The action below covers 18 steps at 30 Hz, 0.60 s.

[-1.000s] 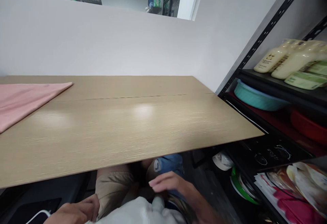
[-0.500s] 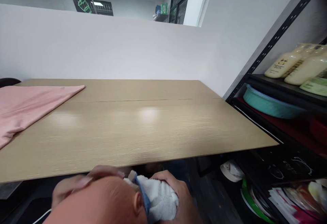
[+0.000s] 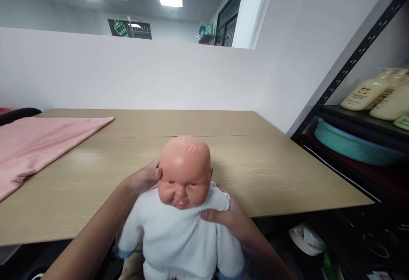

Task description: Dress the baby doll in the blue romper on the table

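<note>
A baby doll [image 3: 182,237] in a white long-sleeved top with blue cuffs is held upright at the near edge of the wooden table [image 3: 262,165], its face toward me. My left hand [image 3: 148,177] cups the side of the doll's head, with the thumb by its cheek and the other fingers hidden behind. My right hand [image 3: 225,214] grips the doll's shoulder, its thumb across the front of the top. The doll's lower body runs out of view at the bottom.
A pink cloth [image 3: 41,148] lies on the table's left side. On the right, a black shelf rack [image 3: 348,62] holds cream-coloured bottles [image 3: 367,92] and a teal basin [image 3: 354,143]. A white wall [image 3: 153,75] stands behind the table.
The doll has come up from below the table edge and turned from lying sideways to upright, facing me. Both my hands have risen with it. The view has tilted up slightly.
</note>
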### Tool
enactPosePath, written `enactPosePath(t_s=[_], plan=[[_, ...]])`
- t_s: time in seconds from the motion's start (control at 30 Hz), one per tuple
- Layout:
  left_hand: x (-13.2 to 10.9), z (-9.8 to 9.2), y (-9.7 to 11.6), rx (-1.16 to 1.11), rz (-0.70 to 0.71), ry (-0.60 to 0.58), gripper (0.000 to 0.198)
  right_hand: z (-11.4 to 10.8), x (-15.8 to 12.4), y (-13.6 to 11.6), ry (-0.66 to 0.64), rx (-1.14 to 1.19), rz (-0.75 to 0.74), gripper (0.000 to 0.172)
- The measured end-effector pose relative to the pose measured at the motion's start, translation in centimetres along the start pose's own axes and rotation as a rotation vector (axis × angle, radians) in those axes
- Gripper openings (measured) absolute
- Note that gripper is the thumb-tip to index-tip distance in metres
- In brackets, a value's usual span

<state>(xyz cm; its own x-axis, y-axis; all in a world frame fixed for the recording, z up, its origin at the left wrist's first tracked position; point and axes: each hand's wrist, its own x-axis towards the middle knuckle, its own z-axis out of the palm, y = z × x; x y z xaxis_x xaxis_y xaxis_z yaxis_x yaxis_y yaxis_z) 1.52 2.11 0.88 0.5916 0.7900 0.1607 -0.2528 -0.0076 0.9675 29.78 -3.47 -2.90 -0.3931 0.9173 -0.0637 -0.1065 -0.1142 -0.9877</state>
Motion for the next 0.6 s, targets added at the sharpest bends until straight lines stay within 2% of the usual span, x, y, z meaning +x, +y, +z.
enactPosePath(t_s=[0.17, 0.37, 0.47, 0.6], plan=[[3.8, -3.9, -1.6, 0.009, -0.031, -0.083, 0.084, -1.1, 3.6, -0.1, -0.025, 0.033, 0.109, 0.065], [5.8, -9.0, -5.1, -0.009, -0.162, -0.071, 0.086, -2.5, 6.7, 0.3, -0.025, -0.023, 0.171, 0.065], [6.7, -10.3, -6.4, -0.065, -0.214, -0.042, 0.087, -3.1, 8.2, 0.3, -0.048, -0.062, 0.196, 0.064], [8.2, -11.0, -6.9, -0.277, -0.292, -0.012, 0.093, -4.1, 10.7, 0.4, -0.058, -0.083, 0.244, 0.066]])
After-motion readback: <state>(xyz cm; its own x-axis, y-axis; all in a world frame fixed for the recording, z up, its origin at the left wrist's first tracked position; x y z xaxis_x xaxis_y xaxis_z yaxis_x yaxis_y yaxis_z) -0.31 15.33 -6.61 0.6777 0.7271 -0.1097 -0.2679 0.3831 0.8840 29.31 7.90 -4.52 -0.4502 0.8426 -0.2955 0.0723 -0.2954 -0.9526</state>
